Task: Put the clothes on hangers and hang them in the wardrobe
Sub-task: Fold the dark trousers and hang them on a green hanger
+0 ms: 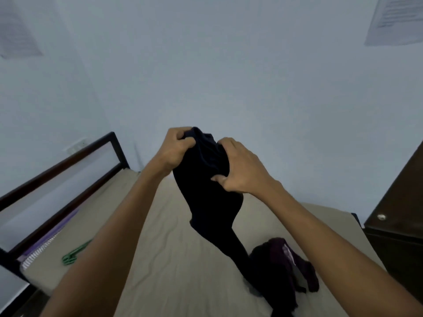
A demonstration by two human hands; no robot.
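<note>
left hand point(176, 148), right hand point(240, 170) gripping dark garment point(206, 179), blurred

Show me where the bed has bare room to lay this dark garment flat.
The beige mattress lies bare between the green plastic hanger near the left rail and the dark purple clothes pile at right. The far end is bare too. The right edge is crowded.

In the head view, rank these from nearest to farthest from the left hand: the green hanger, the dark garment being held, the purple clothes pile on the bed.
1. Dark garment: gripped by the left hand itself.
2. Purple clothes pile: on the bed, lower right.
3. Green hanger: on the bed's left edge; too close to the pile to rank firmly.
</note>
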